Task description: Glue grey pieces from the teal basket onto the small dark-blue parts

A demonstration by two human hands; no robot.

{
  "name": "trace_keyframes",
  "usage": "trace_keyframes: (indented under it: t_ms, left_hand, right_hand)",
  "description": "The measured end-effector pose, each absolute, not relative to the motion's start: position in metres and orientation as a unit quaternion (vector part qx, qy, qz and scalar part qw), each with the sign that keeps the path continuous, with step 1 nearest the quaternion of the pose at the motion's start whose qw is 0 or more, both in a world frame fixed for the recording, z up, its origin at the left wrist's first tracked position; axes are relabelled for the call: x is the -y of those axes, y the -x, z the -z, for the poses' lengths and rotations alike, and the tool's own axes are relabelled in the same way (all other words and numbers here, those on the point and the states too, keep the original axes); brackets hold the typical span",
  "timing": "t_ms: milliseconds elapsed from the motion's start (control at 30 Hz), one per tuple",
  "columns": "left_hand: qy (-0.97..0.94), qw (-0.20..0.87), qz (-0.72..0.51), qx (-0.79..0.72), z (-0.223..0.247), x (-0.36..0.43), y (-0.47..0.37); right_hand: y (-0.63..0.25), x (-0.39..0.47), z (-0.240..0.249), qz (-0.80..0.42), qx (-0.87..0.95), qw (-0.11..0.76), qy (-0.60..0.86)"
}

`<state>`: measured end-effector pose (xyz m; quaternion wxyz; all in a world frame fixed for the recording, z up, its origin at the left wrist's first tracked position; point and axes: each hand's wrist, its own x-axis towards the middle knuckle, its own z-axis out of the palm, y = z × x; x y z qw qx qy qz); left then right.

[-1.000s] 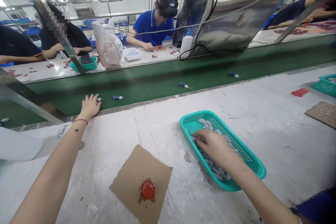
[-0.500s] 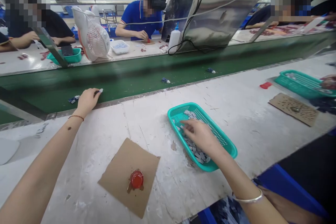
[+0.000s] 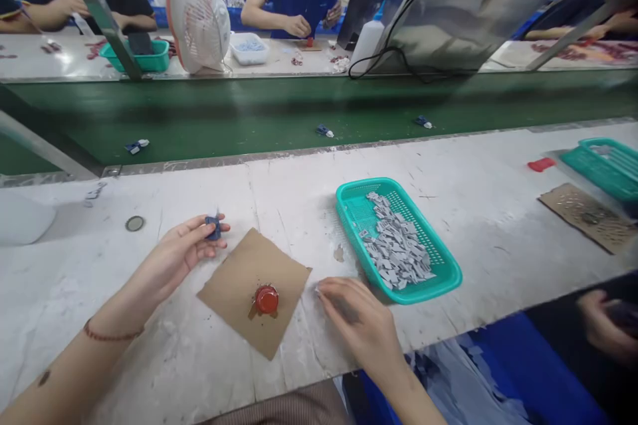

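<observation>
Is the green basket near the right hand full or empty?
Partly full: grey pieces lie in the basket, but green floor shows beside them.

No text, brand or number can be read; small dark marks [image 3: 94,192] on the scuffed white worktop [image 3: 279,189] are too blurred.

Too tiny to call!
Right hand [image 3: 363,320] pinches a scrap [image 3: 318,288], shape unreadable; the left edge slices a white container [image 3: 24,218].
</observation>
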<state>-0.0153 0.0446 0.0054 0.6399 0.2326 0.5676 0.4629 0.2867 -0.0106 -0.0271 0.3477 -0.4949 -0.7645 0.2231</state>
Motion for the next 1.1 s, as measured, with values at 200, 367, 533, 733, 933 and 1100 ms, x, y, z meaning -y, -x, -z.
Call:
trace_keyframes:
  t_ms: [200, 367, 533, 733, 933, 1100]
  left_hand:
    - [-0.206, 0.634, -0.452, -0.593, -0.002, 0.007, 0.007]
    - [-0.234, 0.612, -0.444, -0.612, 0.008, 0.035, 0.002]
    - [-0.239, 0.581, -0.466, -0.624, 0.016, 0.053, -0.003]
    - [-0.187, 0.599, -0.514, -0.585, 0.026, 0.07, -0.019]
    - [-0.195, 0.594, -0.512, -0.589, 0.031, 0.079, -0.026]
    - [-0.208, 0.588, -0.517, -0.586, 0.028, 0.078, -0.029]
  right_hand:
    - [-0.293, 0.031, 0.047, -0.135, 0.809, 0.327, 0.469]
    - [-0.286, 0.031, 0.041, -0.126, 0.81, 0.305, 0.485]
    - [-0.284, 0.024, 0.036, -0.137, 0.806, 0.253, 0.517]
    - [-0.263, 0.011, 0.01, -0.251, 0.793, 0.266, 0.487]
    - [-0.226, 0.005, -0.003, -0.255, 0.838, 0.266, 0.403]
    - [-0.22, 0.004, 0.0, -0.224, 0.862, 0.233, 0.39]
